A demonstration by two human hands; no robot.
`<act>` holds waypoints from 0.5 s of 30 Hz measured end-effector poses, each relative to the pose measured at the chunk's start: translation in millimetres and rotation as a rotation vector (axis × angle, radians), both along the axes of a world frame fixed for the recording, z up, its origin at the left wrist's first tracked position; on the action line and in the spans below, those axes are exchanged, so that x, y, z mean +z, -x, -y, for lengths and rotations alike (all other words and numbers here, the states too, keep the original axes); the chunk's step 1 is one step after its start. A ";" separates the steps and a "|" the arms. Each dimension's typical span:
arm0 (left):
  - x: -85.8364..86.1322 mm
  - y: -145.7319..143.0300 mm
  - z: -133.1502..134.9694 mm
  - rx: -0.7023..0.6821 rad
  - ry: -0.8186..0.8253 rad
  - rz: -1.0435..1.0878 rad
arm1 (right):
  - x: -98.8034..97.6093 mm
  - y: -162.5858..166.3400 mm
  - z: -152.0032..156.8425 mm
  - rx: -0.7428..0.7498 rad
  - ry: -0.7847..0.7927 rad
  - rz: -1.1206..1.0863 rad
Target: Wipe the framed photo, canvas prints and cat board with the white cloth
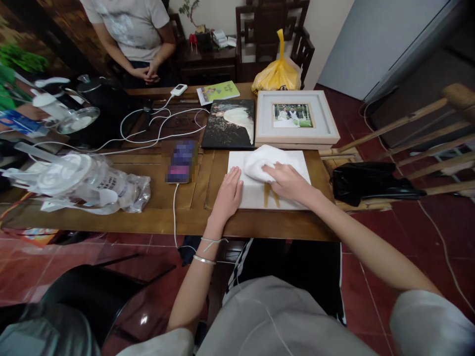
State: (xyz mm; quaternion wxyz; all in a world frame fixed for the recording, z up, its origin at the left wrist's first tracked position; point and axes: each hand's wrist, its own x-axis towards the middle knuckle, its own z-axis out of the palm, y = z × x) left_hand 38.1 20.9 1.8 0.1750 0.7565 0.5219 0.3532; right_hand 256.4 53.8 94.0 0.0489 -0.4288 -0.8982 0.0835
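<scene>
A flat white rectangular panel (248,195) lies on the wooden table near its front edge. My left hand (228,193) rests flat on the panel's left side, fingers stretched out. Bunched under my right hand (287,182) is a white cloth (258,160), gripped by the fingers and pressed on the upper part of the panel. Two tan strips (272,197) form a V shape on the panel just below the cloth, their upper ends hidden. Behind the panel lie a dark photo panel (230,123) and a white picture frame (322,116) holding a photo.
A phone (181,162) on a white cable lies left of my left hand. Further left are a plastic-wrapped cup (100,180) and a black kettle (100,101). A yellow bag (278,74) and a green booklet (218,92) stand behind. A person (133,34) sits opposite.
</scene>
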 end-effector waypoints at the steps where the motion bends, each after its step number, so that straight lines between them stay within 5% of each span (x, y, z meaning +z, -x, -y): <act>1: 0.2 0.2 -0.2 -0.001 -0.005 -0.011 | 2.7 7.3 -10.9 -0.035 0.010 -0.015; 9: 0.5 2.5 -0.8 0.006 0.001 -0.062 | 24.4 72.7 -65.0 0.060 0.060 -0.116; 15: -3.5 4.2 -0.9 -0.011 -0.025 -0.015 | 26.0 9.0 -77.1 -0.043 0.119 -0.147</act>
